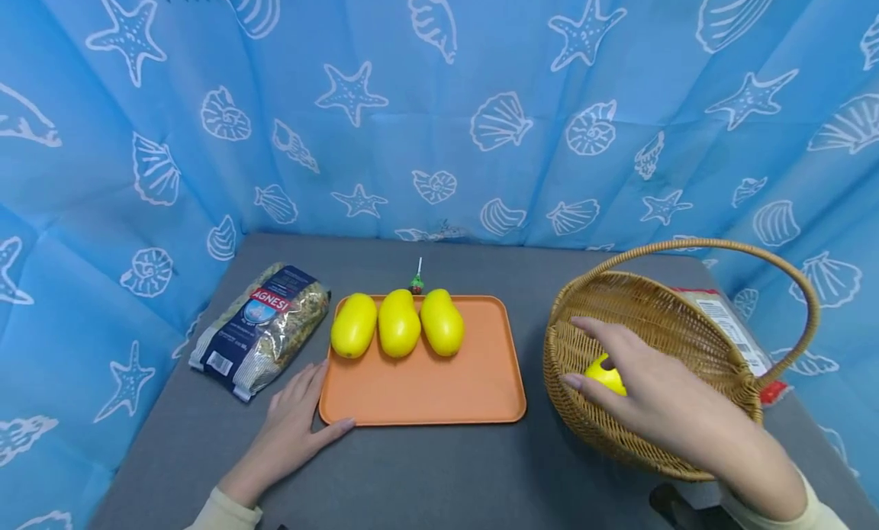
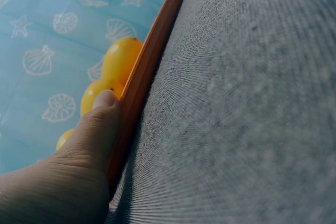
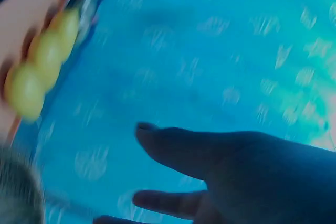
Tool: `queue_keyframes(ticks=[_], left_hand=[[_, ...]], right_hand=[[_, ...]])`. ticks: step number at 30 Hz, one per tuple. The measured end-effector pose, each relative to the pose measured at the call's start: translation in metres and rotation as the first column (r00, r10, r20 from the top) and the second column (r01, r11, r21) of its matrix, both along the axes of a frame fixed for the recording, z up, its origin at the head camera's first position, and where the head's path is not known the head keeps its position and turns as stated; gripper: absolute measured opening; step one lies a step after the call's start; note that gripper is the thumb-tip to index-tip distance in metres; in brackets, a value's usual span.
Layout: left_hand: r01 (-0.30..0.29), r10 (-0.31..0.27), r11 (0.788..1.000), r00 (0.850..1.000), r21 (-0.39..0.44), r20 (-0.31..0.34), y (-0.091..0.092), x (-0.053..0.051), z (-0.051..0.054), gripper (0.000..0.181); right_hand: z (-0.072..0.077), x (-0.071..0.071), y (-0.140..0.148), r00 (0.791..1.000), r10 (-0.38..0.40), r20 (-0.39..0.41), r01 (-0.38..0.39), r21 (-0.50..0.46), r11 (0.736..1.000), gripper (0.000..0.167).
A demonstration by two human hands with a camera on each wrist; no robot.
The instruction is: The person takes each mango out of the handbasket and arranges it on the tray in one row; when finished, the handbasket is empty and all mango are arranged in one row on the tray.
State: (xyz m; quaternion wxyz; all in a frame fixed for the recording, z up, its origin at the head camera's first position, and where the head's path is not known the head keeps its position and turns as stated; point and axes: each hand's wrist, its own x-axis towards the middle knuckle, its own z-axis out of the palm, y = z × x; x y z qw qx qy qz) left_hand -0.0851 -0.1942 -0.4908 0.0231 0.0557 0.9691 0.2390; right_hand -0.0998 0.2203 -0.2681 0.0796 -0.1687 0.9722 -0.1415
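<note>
Three yellow mangoes (image 1: 398, 324) lie in a row along the back left of an orange tray (image 1: 439, 396). My left hand (image 1: 291, 423) rests at the tray's near left corner, fingers along its left side and thumb on the front edge. The left wrist view shows that thumb (image 2: 97, 124) extended against the tray's rim. Over the tilted wicker basket (image 1: 652, 301) is my right hand (image 1: 652, 389), thumb and fingers spread apart. Another yellow mango (image 1: 606, 375) inside the basket shows between them, partly hidden. In the right wrist view, the right hand (image 3: 226, 166) has nothing between its fingers.
A clear and blue Agnesi bag (image 1: 264, 328) lies left of the tray. Behind the tray is a small green item with a white stick (image 1: 417, 280). A white and red package (image 1: 735, 328) lies partly behind the basket. Blue shell-print curtains (image 1: 426, 133) surround the grey table.
</note>
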Motion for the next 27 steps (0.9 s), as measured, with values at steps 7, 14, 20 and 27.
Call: queue_keyframes(ticks=[7, 14, 20, 27], left_hand=[[-0.015, 0.015, 1.000, 1.000, -0.010, 0.002, 0.001, 0.000, 0.000, 0.105], [-0.004, 0.004, 1.000, 1.000, -0.010, -0.001, 0.002, -0.001, -0.001, 0.104], [-0.010, 0.011, 1.000, 1.000, -0.014, 0.020, 0.002, -0.002, -0.001, 0.106], [-0.017, 0.017, 1.000, 0.999, -0.019, 0.029, 0.002, -0.002, 0.000, 0.106]], right_hand=[[-0.021, -0.047, 0.062, 0.990, 0.019, 0.136, -0.034, 0.111, 0.993, 0.064], [-0.043, -0.073, 0.096, 0.902, -0.090, 0.422, 0.036, 0.135, 0.990, 0.083], [-0.055, -0.080, 0.095, 0.840, -0.158, 0.520, 0.120, 0.105, 0.987, 0.089], [-0.068, -0.086, 0.093, 0.837, -0.173, 0.519, 0.138, 0.106, 0.985, 0.085]])
